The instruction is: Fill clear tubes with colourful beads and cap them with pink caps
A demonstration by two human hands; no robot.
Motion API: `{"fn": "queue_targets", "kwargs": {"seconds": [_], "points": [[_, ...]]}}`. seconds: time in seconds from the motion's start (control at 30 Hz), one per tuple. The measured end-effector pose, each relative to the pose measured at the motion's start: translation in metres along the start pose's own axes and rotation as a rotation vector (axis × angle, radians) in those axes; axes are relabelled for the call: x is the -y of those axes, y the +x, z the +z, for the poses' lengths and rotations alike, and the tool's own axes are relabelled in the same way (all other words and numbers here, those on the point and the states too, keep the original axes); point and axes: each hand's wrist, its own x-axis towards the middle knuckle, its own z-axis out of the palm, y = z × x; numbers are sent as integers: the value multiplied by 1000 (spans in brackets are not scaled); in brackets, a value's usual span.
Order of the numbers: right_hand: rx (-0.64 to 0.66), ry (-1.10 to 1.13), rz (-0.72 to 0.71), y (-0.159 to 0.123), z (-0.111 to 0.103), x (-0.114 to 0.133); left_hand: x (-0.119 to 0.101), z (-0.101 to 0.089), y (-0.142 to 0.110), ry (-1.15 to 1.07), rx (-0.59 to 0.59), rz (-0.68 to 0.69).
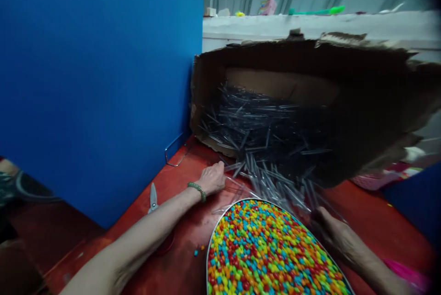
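Note:
Between my hands, a heap of clear plastic tubes spills out of a cardboard box lying with its open side towards me. My left hand, with a green bead bracelet on the wrist, is closed at the left edge of the spilled tubes; its fingertips are partly hidden. On the right, my right hand is closed at the tubes' near ends, dark and slightly blurred. Just in front of the heap stands a rounded metal-rimmed container full of small multicoloured candies.
Scissors lie partly under my left forearm on the red table. A blue panel rises at the left, with a bent wire by its foot. A pink basket stands right. Small items line the ledge behind.

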Motion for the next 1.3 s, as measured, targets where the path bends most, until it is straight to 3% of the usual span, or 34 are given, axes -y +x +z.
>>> {"fn": "queue_targets", "kwargs": {"seconds": [0.1, 0.2, 0.33, 0.4, 0.5, 0.6, 0.73, 0.9, 1.1, 1.3], "points": [[45, -76, -30, 10, 0, -4, 16, -7, 1, 8, 3, -138], [110, -185, -15, 16, -14, 8, 35, -13, 5, -11, 61, -224], [262, -477, 205, 16, -46, 37, 51, -14, 11, -34, 97, -287], [261, -536, 244, 17, -60, 50, 51, -11, 12, -25, 110, -324], [170, -454, 232, 20, -71, 65, 46, -7, 13, -13, 151, -330], [113, -268, 143, 28, -67, 77, 39, -1, 13, 4, 160, -313], [127, -172, 90, 42, -48, 87, 36, 2, 9, -12, 124, -221], [163, -123, 80, 57, -38, 101, 27, 5, 2, -128, 45, 68], [213, -24, 3, 80, -35, 144, 5, 18, 6, -240, 71, 336], [401, 21, 13, 107, -13, 169, -2, 27, 16, -273, 82, 313]]}}
